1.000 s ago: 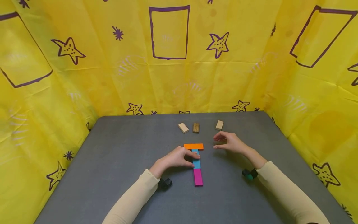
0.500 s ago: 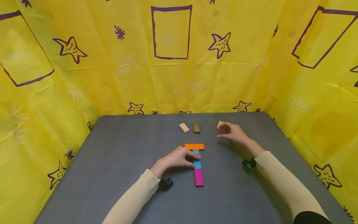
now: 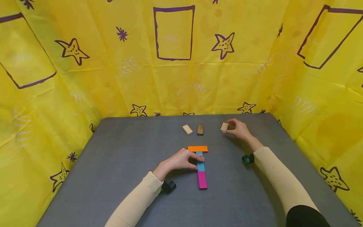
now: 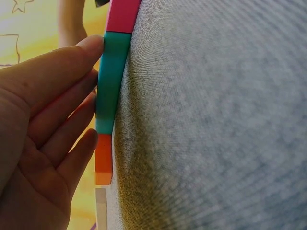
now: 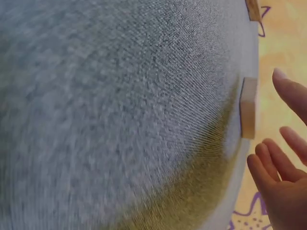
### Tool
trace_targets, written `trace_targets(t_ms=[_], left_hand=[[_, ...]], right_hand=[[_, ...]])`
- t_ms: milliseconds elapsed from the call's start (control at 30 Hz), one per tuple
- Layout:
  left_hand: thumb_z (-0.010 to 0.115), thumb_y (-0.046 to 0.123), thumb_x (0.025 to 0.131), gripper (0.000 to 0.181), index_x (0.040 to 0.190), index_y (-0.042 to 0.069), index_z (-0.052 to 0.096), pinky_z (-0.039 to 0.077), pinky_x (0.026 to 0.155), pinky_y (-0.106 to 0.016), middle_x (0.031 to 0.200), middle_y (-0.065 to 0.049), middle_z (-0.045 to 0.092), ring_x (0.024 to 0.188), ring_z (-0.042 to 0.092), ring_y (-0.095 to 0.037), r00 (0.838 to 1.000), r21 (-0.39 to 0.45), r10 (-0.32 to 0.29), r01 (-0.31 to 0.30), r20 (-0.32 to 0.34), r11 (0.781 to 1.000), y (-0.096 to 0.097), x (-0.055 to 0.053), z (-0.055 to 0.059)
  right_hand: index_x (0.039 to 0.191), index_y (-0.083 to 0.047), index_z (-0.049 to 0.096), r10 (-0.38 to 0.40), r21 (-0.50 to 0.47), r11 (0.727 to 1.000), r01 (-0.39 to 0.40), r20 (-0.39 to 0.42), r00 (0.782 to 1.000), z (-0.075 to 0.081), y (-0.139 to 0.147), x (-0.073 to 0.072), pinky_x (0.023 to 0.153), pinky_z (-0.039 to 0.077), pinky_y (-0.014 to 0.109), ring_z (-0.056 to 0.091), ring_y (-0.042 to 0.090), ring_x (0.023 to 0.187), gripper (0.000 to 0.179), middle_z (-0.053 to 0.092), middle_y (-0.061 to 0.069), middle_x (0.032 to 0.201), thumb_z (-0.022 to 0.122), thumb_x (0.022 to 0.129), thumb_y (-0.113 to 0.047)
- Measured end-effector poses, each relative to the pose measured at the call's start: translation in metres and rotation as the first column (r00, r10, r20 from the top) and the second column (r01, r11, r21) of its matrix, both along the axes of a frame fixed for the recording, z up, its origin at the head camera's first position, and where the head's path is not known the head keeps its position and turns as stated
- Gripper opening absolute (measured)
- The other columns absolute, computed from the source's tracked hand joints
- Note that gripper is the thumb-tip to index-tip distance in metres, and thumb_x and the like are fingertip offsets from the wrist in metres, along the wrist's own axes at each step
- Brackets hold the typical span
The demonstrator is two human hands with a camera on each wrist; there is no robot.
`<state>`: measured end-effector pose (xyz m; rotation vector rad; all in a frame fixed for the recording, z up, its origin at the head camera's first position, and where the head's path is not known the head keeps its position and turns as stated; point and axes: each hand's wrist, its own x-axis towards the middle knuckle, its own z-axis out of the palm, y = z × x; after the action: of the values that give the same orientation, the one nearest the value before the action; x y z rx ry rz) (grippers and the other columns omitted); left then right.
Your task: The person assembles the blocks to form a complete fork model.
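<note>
Head view: a dark grey table (image 3: 127, 186) runs back to yellow cloth (image 3: 113, 88) (printed with purple stars and frames) that hangs behind it and on both sides. The left hand (image 3: 178, 160), fingers loosely extended, touches a blue block (image 3: 201, 165), end to end between a crosswise orange block (image 3: 198, 149) and a magenta block (image 3: 202, 180). The right hand (image 3: 241, 130) is spread wide at a pale block (image 3: 224, 126) near the rear edge; a brown block (image 3: 200, 130) and a second pale block (image 3: 187, 129) lie left of it.

Left grip (image 3: 180, 160) nearer; right grip (image 3: 239, 130) farther
</note>
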<state>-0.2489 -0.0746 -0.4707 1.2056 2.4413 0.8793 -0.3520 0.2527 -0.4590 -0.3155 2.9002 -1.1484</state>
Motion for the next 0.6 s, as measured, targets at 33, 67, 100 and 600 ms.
trace_targets(t_ms=[33,67,100,600], left_hand=[[0.075,0.03,0.081,0.041,0.121,0.025,0.067,0.045,0.093,-0.018,0.116,0.018,0.066,0.111,0.056,0.004,1.0,0.0,0.0,0.0,-0.003,1.0,0.0,0.0,0.0],[0.075,0.03,0.081,0.041,0.121,0.025,0.067,0.045,0.092,-0.018,0.116,0.018,0.066,0.111,0.056,0.004,1.0,0.001,0.0,0.0,-0.002,1.0,0.0,0.0,0.0],[0.075,0.031,0.081,0.041,0.121,0.025,0.067,0.045,0.092,-0.018,0.116,0.018,0.066,0.111,0.056,0.004,1.0,0.001,0.003,-0.003,0.0,1.0,0.0,0.0,0.0],[0.074,0.031,0.082,0.041,0.122,0.027,0.066,0.045,0.096,-0.021,0.118,0.018,0.065,0.116,0.054,0.002,0.999,-0.013,0.026,-0.026,0.022,1.0,0.0,0.002,0.001]], right_hand=[[0.132,0.003,0.047,-0.005,0.004,1.0,0.005,0.008,1.0,-0.002,0.0,-0.001,0.102,0.04,0.051,0.051,0.04,0.12,0.068,0.052,0.025,0.132,0.077,0.079,-0.028],[0.133,0.004,0.046,-0.005,0.011,1.0,0.004,0.013,1.0,-0.003,0.0,-0.003,0.102,0.039,0.051,0.05,0.04,0.12,0.069,0.052,0.025,0.133,0.077,0.08,-0.028],[0.134,0.004,0.046,-0.007,0.011,1.0,0.007,0.021,1.0,-0.005,-0.001,-0.004,0.102,0.039,0.051,0.05,0.04,0.121,0.071,0.051,0.025,0.133,0.077,0.079,-0.029],[0.138,0.007,0.041,-0.019,0.035,0.999,0.018,0.045,0.999,-0.018,-0.003,-0.015,0.101,0.039,0.052,0.048,0.042,0.122,0.073,0.047,0.03,0.134,0.075,0.082,-0.025]])
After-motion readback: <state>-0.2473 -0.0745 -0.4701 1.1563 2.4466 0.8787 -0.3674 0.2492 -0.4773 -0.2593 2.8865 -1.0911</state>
